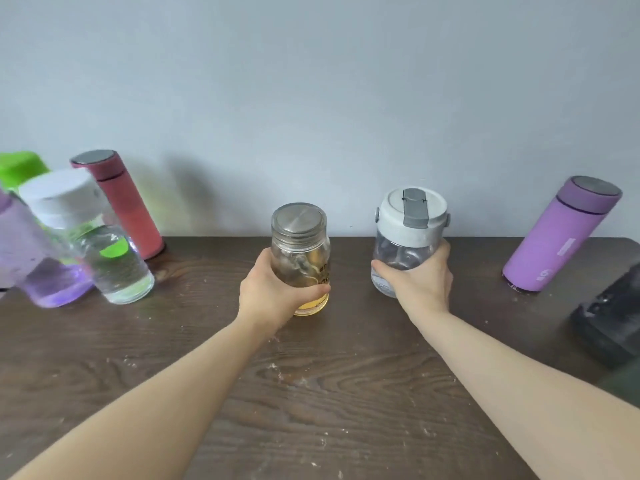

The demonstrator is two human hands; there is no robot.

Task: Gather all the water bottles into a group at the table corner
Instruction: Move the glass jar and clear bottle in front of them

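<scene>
My left hand [273, 289] grips a clear glass bottle with a steel lid [300, 247], amber at its base, standing mid-table. My right hand [422, 282] grips a clear bottle with a white-and-grey flip lid [408, 230] just to its right. At the far left stand a clear bottle with a white cap [93, 240], a pale purple bottle [38, 271], a green-lidded bottle [20, 168] behind them, and a red flask [128, 206] against the wall. A purple flask [557, 237] stands alone at the right.
The dark wood table [311, 393] meets a plain grey wall at the back. A black object [609, 327] lies at the right edge, near the purple flask. White specks dot the tabletop.
</scene>
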